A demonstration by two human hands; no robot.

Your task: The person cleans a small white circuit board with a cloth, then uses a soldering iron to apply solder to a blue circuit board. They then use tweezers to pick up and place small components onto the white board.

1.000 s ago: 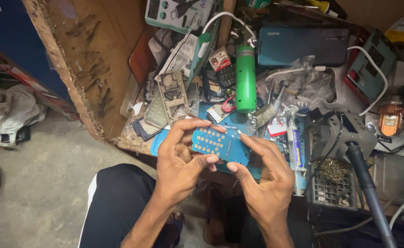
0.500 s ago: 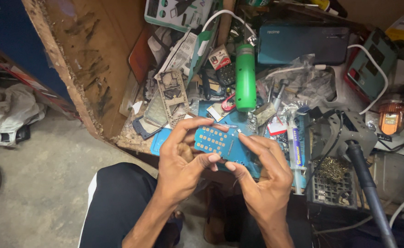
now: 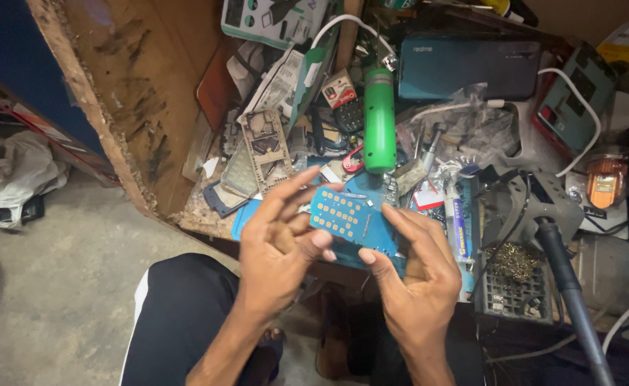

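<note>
blue circuit board (image 3: 354, 218) pinched between both hands: left hand (image 3: 282, 246) thumb pressing lower edge, fingers spread above; right hand (image 3: 411, 275) fingers cupping right end.

I have two hands up, my left hand (image 3: 279, 239) and my right hand (image 3: 411, 275), and one blue circuit board (image 3: 350, 218) between them. On the bench I count one green cylinder (image 3: 379, 118), one dark teal box (image 3: 464, 68), one white glue tube (image 3: 456, 225), one orange-topped jar (image 3: 606, 182), one tray of brass wool (image 3: 514, 275) and one bare grey phone board (image 3: 266, 146).
</note>
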